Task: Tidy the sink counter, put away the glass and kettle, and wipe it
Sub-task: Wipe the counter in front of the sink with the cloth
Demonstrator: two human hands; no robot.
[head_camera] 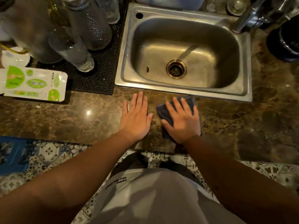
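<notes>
Hands lie side by side on the brown marbled stone tabletop [64, 120], just near of the sink; the left hand [135, 117] rests flat on the bare stone, fingers straight and slightly spread, its grip released and holding nothing; the right hand [182, 120] presses palm-down on a dark blue folded cloth [163, 112], fingers straight across it, so its grip is likewise released, only pushing the cloth against the stone; the cloth shows to the left of and beyond the fingers, its far corner just touching the near rim of the sink.

Far of the hands sits the rectangular stainless steel sink [184, 52], its basin holding only a round brass-coloured drain [176, 69]; a chrome tap [252, 15] rises at its far right corner; right of that stands a dark round vessel [286, 41], partly cut off by the edge, too dim to identify.

Left of the sink a black rubber mat [100, 75] carries several clear glass bottles [77, 44] standing upright, close together; near of these, at the left edge, lies a white and green flat packet [34, 84].

Below the tabletop edge appear blue-patterned floor tiles [48, 157] and the person's grey shirt [155, 194].
</notes>
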